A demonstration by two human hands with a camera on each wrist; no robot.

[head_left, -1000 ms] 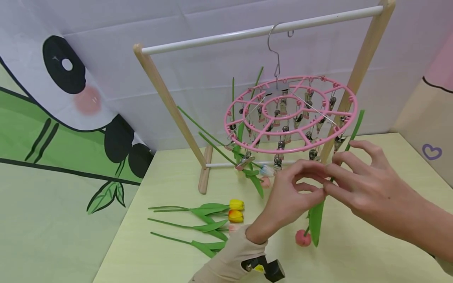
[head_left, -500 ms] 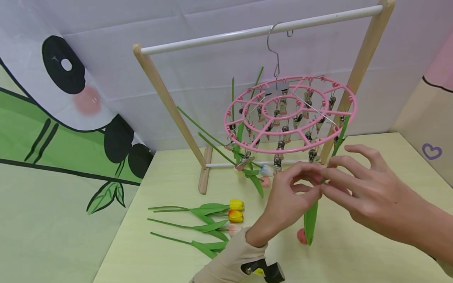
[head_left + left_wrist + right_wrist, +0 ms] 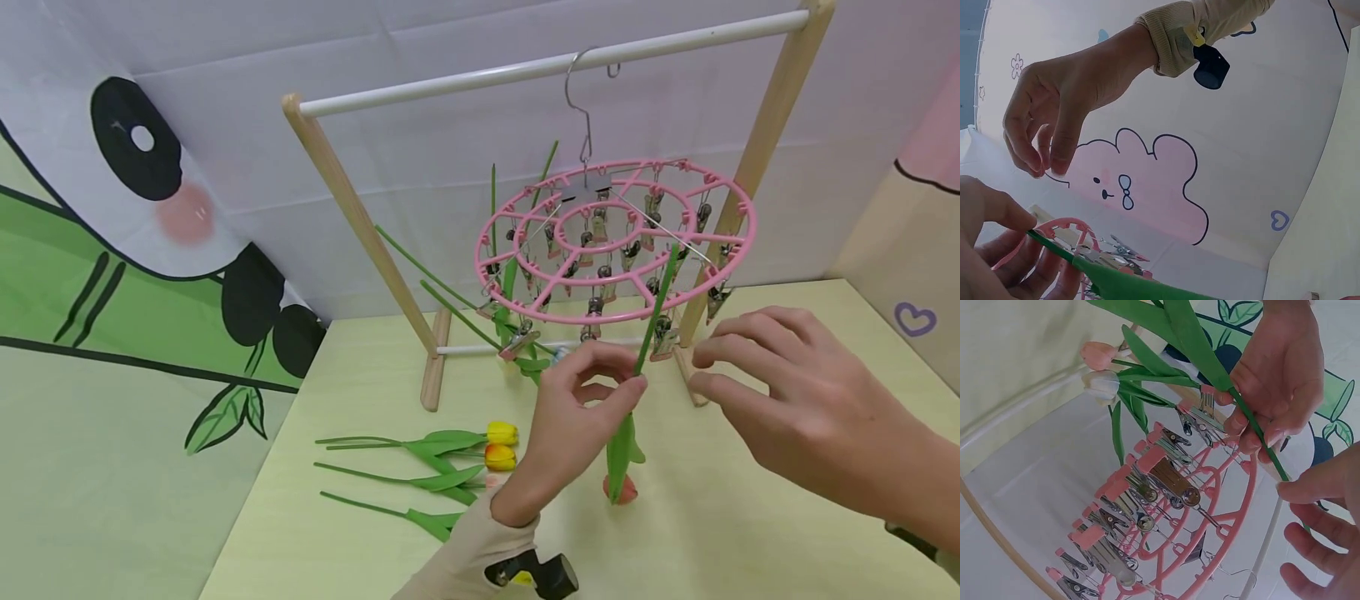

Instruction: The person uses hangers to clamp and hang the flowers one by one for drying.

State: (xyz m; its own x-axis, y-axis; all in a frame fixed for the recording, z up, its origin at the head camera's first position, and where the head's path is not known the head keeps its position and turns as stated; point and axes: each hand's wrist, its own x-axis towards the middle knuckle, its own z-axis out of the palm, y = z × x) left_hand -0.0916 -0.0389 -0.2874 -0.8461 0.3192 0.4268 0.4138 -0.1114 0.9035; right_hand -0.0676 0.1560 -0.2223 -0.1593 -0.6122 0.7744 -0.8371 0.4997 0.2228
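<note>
My left hand point(image 3: 573, 425) pinches the green stem of a red-pink artificial tulip point(image 3: 619, 458) between thumb and fingers. Bloom down and stem end up, the tulip hangs in front of a round pink clip hanger point(image 3: 622, 318). A metal clip point(image 3: 663, 335) dangles just right of the stem. Apart from the stem in the head view, my right hand point(image 3: 802, 404) has loosely bent fingers that hold nothing. From the right wrist, rows of pink-tipped clips point(image 3: 1166, 475) show, and the left fingers point(image 3: 1254, 434) lie along the stem.
Several tulips lie at the left, among them a yellow one point(image 3: 502, 432) and an orange-yellow one point(image 3: 500, 457). A stand with wooden posts point(image 3: 360, 217) and a white rod point(image 3: 450, 82) bears the hanger. A pink tulip point(image 3: 1097, 355) and a pale tulip point(image 3: 1102, 385) hang from its clips.
The tulip has moved left with my left hand, its stem swinging away from the hanger's right edge. My right hand, earlier at the stem, has let go and is now apart from it.
</note>
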